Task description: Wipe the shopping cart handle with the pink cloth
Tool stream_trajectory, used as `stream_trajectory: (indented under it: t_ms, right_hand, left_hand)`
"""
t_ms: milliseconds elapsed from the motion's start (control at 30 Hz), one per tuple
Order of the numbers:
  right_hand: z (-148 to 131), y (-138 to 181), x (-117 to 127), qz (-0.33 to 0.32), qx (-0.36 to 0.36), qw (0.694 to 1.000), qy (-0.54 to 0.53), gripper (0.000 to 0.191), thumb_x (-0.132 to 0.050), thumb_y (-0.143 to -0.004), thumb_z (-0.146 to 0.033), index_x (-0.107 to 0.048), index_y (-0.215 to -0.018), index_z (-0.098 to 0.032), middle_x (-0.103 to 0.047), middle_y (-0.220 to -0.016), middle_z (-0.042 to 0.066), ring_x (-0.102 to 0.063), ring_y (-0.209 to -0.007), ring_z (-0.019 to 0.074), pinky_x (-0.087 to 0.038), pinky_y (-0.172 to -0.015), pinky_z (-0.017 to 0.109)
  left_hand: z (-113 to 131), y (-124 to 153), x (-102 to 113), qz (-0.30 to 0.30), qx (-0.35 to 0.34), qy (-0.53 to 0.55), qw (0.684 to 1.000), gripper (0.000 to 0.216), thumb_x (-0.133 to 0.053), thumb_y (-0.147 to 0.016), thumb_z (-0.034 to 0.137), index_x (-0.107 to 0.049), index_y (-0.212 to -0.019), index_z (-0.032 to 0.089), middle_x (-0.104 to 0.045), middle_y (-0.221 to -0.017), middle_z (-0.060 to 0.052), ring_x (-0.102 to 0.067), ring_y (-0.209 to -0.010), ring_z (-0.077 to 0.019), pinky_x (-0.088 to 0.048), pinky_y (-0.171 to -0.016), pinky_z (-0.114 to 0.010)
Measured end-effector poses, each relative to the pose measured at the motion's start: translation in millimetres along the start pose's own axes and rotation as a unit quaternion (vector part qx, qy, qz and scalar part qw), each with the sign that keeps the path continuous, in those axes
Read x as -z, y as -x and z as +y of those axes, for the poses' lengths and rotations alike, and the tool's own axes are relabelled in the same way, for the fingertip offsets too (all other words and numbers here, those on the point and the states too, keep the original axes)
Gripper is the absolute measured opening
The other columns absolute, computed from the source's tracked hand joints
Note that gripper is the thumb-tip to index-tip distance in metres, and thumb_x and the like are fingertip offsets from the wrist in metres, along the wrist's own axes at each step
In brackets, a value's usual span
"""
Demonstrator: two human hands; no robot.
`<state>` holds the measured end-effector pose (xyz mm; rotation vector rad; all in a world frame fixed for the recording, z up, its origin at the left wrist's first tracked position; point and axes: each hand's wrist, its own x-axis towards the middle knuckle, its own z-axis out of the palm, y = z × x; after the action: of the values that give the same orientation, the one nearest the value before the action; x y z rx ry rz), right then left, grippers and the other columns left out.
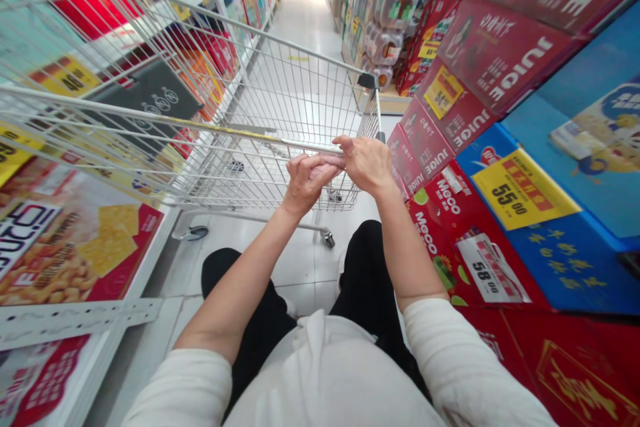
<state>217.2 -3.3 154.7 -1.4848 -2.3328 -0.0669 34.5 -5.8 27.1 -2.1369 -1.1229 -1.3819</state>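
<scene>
The cart handle [320, 147] runs just ahead of your waist, at the near end of the wire shopping cart [280, 100]. Your left hand [306, 181] curls closed around it; your right hand [367, 161] rests over it, touching the left. Juice boxes [480, 73] stack right; biscuit boxes [75, 240] left.

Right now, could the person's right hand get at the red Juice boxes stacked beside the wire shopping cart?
Probably yes. The right hand rests on the wire shopping cart's handle bar, and the red Juice boxes sit just to its right with nothing between them.
</scene>
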Motion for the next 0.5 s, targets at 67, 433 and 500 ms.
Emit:
stream_trajectory:
  t_ms: [67,433,500]
  right_hand:
    - [0.0,0.0,-0.5,0.004,-0.002,1.000,0.003,0.085,0.004,-0.108,-0.059,-0.072,-0.125,-0.026,-0.082,-0.106,0.006,-0.070,-0.093,0.0193,-0.040,-0.080,0.034]
    - [-4.2,1.7,3.6,-0.006,-0.010,1.000,0.024,0.081,0.000,-0.110,-0.056,-0.074,-0.123,-0.024,-0.081,-0.108,0.008,-0.069,-0.095,0.0199,-0.040,-0.082,0.035]
    - [-3.7,1.1,2.8,-0.008,-0.011,1.000,0.025,0.082,0.000,-0.110,-0.058,-0.074,-0.122,-0.024,-0.081,-0.108,0.008,-0.069,-0.095,0.0201,-0.040,-0.082,0.035]
  left_hand:
    - [3.5,14.6,-3.8,-0.012,0.022,0.033,0.999,0.017,-0.063,-0.101,0.032,-0.076,-0.112,0.037,-0.071,-0.113,-0.002,-0.054,-0.113,-0.0214,-0.042,-0.101,-0.039]
    - [-0.7,0.9,-0.5,0.008,-0.028,-0.005,1.000,0.030,-0.063,-0.101,0.027,-0.068,-0.127,0.041,-0.064,-0.123,-0.003,-0.049,-0.125,-0.0227,-0.040,-0.108,-0.041]
    - [-0.6,11.2,-6.7,0.005,-0.008,-0.018,1.000,0.024,-0.063,-0.101,0.030,-0.070,-0.122,0.039,-0.066,-0.119,-0.004,-0.050,-0.120,-0.0228,-0.042,-0.104,-0.040]
